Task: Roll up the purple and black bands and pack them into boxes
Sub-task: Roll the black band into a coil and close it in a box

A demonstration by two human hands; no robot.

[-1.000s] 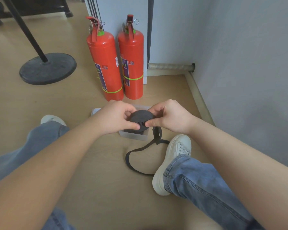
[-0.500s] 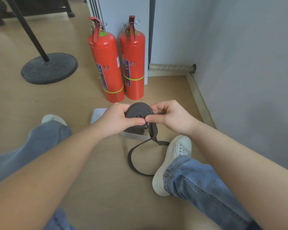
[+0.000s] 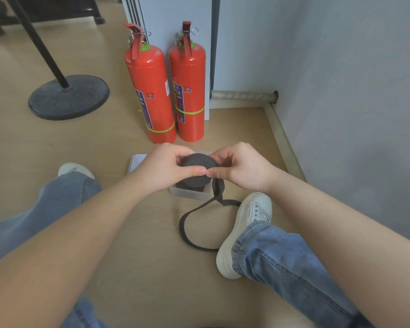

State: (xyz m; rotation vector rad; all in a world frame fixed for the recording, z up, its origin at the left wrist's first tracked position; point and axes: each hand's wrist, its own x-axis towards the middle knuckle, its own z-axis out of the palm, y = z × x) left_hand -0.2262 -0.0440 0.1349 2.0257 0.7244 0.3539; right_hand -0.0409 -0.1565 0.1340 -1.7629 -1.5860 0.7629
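Open floor [image 3: 152,268] lay from 6 to 9 o'clock of the work, bounded by the person's two jean-clad legs. At 3 o'clock the grey wall [image 3: 353,114] closed that side, its skirting [image 3: 284,143] running from 1 toward 4 o'clock, near the right hand. At 12 o'clock two red fire extinguishers [image 3: 168,91] stood upright, side by side, just beyond the hands.

The black band [image 3: 199,162] was held as a wound roll above the clear box [image 3: 189,194], which sat on the floor. The left hand [image 3: 162,166] gripped the roll's 9 o'clock side, fingers curled round it and thumb on the near rim. The right hand [image 3: 242,168] pinched the near rim between thumb and forefinger, the two thumbs touching. The unwound tail [image 3: 187,230] dropped from the right hand and looped on the floor at 6 o'clock, its end hidden behind the right shoe [image 3: 244,233]. A second dark roll [image 3: 192,183] lay inside the box, partly hidden.

Against the frame half a second before, the roll's broad face had turned flatter and the thumbs had closed together; the floor loop lay much as it had.

A flat pale sheet [image 3: 135,162] lay touching the box at 9 o'clock. The left shoe [image 3: 75,170] rested further out at 9 o'clock. A black round stand base [image 3: 69,97] with a slanted pole sat at 10 o'clock, well apart. A pipe [image 3: 242,95] ran along the wall foot at 1 o'clock.
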